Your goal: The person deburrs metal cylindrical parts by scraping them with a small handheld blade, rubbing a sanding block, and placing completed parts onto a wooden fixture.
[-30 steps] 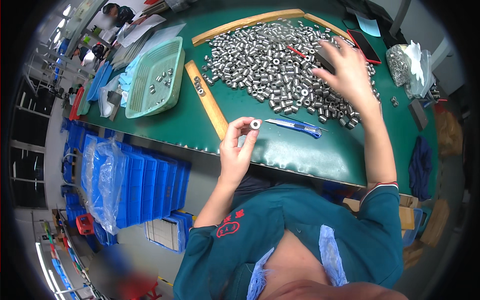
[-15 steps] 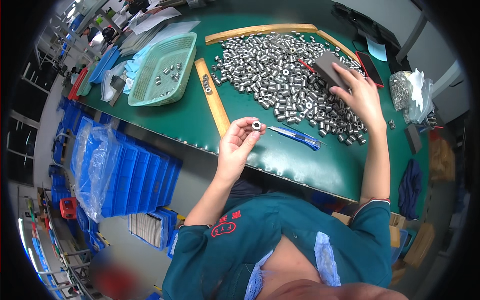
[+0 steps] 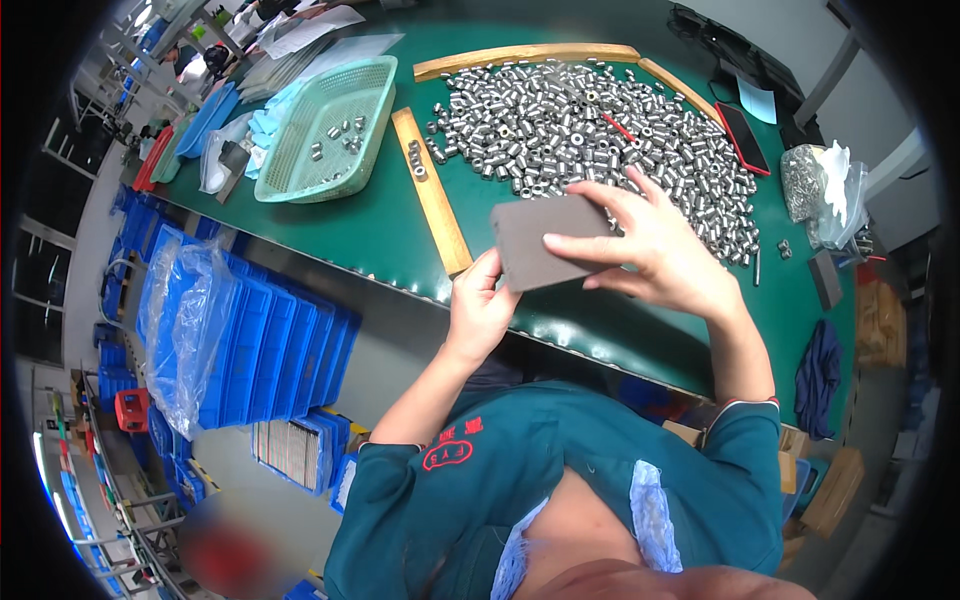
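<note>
My right hand (image 3: 665,255) grips a grey-brown rectangular block (image 3: 545,240), probably a sanding block, fingers on its face and upper edge. Its left end reaches my left hand (image 3: 478,310), whose fingers are pinched together at the table's near edge. The small metal bushing seen there earlier is now hidden behind the block. Beyond both hands spreads a big pile of steel bushings (image 3: 560,115). A few more bushings (image 3: 417,163) stand in a row on a wooden strip (image 3: 435,210) beside my left hand. The blue utility knife is covered from sight.
A pale green basket (image 3: 378,115) with several bushings stands at left. Wooden strips (image 3: 520,58) border the pile's far side. At right lie a red-edged phone (image 3: 742,138), a bag of small parts (image 3: 802,180) and another dark block (image 3: 826,278). Blue crates (image 3: 265,345) stack below left.
My right hand has brought the block from over the pile toward me and left, up to my left hand. It now covers the bushing and knife. My left hand has shifted slightly nearer.
</note>
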### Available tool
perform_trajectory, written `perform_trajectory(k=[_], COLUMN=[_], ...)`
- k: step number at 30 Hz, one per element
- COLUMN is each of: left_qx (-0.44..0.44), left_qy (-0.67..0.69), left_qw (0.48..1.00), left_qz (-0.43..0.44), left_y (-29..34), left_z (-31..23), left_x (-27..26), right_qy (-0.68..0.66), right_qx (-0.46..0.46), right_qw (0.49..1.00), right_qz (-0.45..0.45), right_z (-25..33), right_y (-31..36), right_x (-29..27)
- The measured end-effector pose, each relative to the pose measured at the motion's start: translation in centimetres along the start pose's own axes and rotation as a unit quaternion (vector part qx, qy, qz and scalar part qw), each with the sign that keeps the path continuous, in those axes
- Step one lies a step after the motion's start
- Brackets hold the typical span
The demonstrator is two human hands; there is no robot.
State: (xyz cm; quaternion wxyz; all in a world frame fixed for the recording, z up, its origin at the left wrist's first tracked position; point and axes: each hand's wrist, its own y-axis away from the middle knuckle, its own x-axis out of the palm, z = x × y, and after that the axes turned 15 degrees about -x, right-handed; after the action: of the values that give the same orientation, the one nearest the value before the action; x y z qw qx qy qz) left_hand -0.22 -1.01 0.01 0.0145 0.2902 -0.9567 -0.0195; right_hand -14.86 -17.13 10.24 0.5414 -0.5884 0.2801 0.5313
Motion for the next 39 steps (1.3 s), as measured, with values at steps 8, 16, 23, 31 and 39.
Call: perform_trajectory(k=[8, 16, 23, 31, 39], left_qx=[0.014, 0.045, 0.051, 0.072, 0.009], left_qy=[-0.029, -0.046, 0.079, 0.09, -0.025], left_qw=[0.999, 0.997, 0.996, 0.993, 1.0], left_qz=[-0.02, -0.044, -0.006, -0.029, -0.011], left_y=[0.3, 0.6, 0.3, 0.1, 0.2], left_z=[-0.4, 0.0, -1.4, -1.2, 0.0], left_x=[0.2, 0.0, 0.2, 0.0, -0.7], right_qy=[-0.006, 0.001, 0.228, 0.027, 0.027], right_qx=[-0.017, -0.021, 0.106, 0.014, 0.0], right_qw=[1.0, 1.0, 0.968, 0.998, 0.999], right_qz=[-0.011, -0.013, -0.019, -0.062, -0.033], right_z=[0.5, 1.0, -2.5, -0.6, -0.5], right_y=[-0.4, -0.6, 1.4, 0.6, -0.2], right_x=[0.4, 0.8, -0.2, -1.3, -0.3])
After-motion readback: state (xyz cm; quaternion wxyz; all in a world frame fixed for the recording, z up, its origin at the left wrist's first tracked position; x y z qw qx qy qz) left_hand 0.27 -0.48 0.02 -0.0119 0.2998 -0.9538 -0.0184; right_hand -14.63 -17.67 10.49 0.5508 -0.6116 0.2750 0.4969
